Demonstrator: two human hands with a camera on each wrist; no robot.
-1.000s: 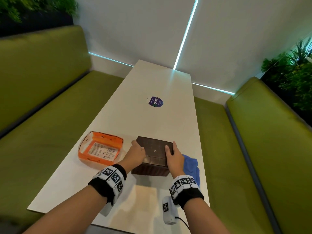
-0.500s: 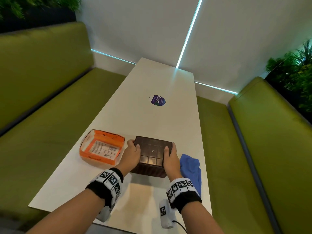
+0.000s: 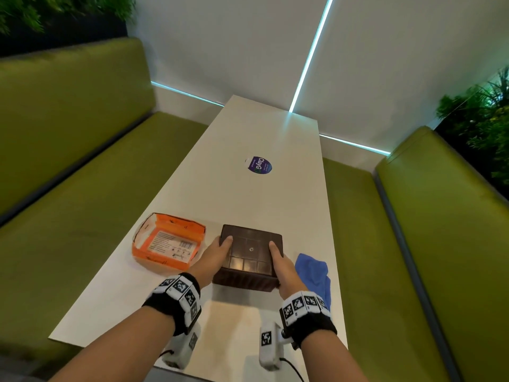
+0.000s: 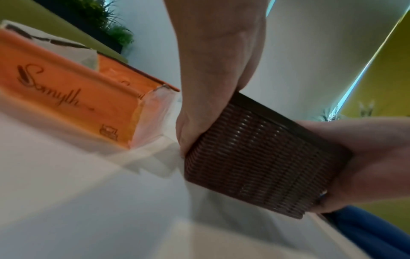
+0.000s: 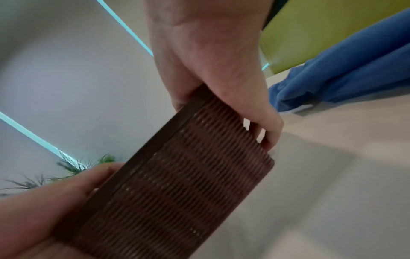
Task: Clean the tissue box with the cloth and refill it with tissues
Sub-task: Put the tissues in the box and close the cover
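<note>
White table (image 3: pixel 248 194), brown tissue box (image 3: pixel 249 250) between both hands — left hand (image 3: pixel 213 256), right hand (image 3: pixel 283 267) gripping its sides.

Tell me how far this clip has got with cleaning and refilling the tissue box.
Early. Done: nothing visibly. In hand: left hand and right hand grip the brown tissue box, bottom side up. Left: the blue cloth lies untouched beside it, and the orange tissue pack waits, so wiping and refilling remain.

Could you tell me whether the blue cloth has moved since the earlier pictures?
No. The blue cloth lies in the same spot by the table's right edge, just right of the brown tissue box gripped by the left hand and right hand.
</note>
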